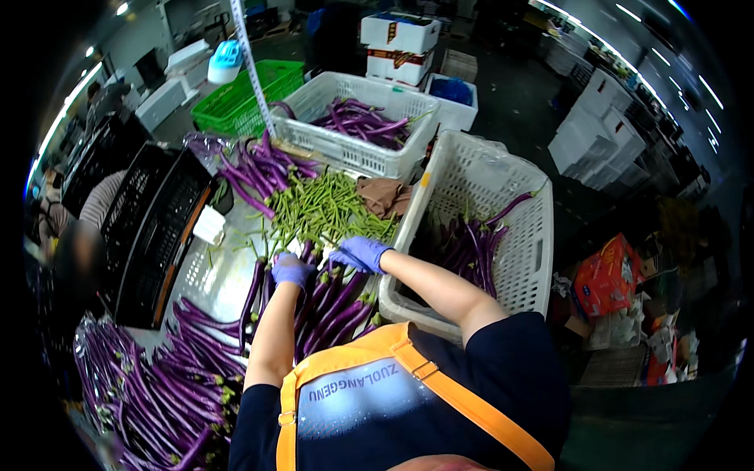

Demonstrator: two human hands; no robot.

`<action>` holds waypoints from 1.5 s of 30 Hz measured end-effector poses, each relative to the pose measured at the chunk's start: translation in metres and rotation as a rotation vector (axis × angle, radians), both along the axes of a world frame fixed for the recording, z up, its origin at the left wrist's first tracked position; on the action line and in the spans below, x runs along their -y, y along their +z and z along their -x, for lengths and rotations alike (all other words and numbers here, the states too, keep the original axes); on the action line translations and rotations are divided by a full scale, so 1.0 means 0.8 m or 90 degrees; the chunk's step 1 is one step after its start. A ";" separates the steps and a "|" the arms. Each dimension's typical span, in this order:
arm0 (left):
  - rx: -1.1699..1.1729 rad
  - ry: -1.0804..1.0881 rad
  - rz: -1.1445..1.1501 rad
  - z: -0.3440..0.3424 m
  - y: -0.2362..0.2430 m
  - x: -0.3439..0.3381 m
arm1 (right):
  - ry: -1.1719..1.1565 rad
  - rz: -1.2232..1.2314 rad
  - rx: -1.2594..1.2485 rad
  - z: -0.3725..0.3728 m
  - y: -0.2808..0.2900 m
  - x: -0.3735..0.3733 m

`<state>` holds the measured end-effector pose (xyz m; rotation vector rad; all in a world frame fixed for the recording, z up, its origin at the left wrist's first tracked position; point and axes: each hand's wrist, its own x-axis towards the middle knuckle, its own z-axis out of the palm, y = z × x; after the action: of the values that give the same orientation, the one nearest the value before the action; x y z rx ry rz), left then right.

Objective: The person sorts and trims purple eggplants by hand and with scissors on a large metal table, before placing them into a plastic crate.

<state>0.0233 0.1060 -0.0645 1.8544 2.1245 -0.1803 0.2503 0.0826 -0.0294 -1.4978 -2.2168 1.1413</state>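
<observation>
My left hand, in a purple glove, is closed at the upper ends of long purple eggplants on the metal table. Its fingertips are partly hidden. My right hand, gloved alike, is just to its right, fingers curled toward the left hand by the eggplants' stem ends. What it holds is too small to make out. Beyond both hands spreads a heap of green beans. A larger pile of eggplants covers the near left, some of it in clear plastic.
Close on my right stands a white crate with eggplants inside; another white crate is behind the beans. Black crates border the table's left. A brown cloth lies beside the beans. A person is at far left.
</observation>
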 end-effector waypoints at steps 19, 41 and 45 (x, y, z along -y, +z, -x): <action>0.600 0.066 -0.164 0.061 -0.078 0.040 | 0.045 -0.027 -0.016 0.000 -0.012 0.005; 0.786 0.023 -0.127 0.054 -0.027 0.089 | 0.104 -0.030 -0.117 -0.007 -0.030 0.000; 0.737 -0.018 -0.113 0.055 -0.028 0.087 | 0.094 0.002 -0.157 -0.004 -0.040 -0.011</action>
<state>-0.0210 0.0363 -0.0868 1.4565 1.2910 0.8809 0.2539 0.0914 -0.0617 -1.1386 -2.1838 1.2957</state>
